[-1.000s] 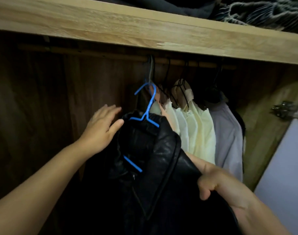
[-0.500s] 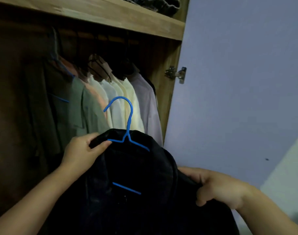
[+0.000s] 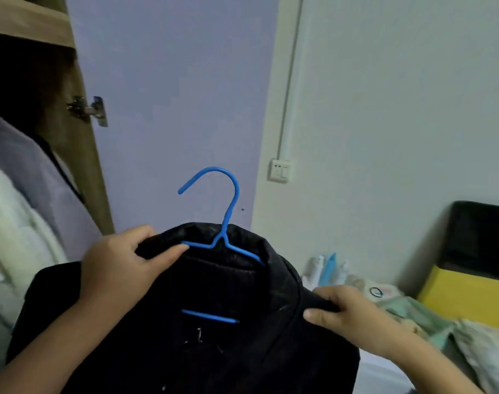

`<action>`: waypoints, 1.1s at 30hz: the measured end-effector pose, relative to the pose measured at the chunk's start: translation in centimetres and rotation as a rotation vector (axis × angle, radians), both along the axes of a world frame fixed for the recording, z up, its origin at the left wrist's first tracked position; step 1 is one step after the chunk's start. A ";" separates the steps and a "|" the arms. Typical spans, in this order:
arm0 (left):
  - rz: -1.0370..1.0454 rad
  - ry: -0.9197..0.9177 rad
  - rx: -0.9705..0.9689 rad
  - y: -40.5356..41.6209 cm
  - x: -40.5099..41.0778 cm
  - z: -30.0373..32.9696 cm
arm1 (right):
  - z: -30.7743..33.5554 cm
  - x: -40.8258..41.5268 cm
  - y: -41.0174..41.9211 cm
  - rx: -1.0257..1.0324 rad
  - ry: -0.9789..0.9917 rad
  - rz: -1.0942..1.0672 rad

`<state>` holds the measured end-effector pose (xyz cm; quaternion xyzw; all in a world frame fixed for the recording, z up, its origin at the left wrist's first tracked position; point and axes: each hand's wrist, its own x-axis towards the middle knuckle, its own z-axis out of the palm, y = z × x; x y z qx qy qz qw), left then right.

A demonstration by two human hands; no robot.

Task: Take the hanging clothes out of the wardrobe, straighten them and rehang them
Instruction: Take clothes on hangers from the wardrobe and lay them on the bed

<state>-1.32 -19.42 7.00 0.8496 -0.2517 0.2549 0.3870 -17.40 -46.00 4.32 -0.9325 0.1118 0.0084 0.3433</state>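
A black leather jacket [image 3: 214, 345] hangs on a blue wire hanger [image 3: 228, 211], held out in front of me, clear of the wardrobe [image 3: 80, 132]. My left hand [image 3: 120, 268] grips the jacket's left shoulder by the collar, thumb pressed near the hanger's arm. My right hand [image 3: 347, 314] pinches the jacket's right shoulder. The hanger's hook points up and left, free in the air. At the far left, a pale lilac shirt [image 3: 29, 172] and a white garment [image 3: 12, 228] still hang inside the wardrobe.
The lilac wardrobe door [image 3: 171, 109] stands open behind the hanger, its metal hinge [image 3: 89, 109] showing. A wall switch [image 3: 279, 170] sits to the right. Lower right lie a bed with patterned bedding [image 3: 407, 314], some bottles [image 3: 325, 268] and a black-and-yellow headboard [image 3: 475, 268].
I have turned right, away from the wardrobe, carrying the jacket on its hanger out into the room. Both hands keep their hold on the jacket's shoulders.
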 end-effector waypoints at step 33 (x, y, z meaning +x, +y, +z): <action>-1.493 0.084 0.031 -39.7 -28.7 0.1 | 1.2 -41.3 -1.4 -0.266 -0.262 -1.608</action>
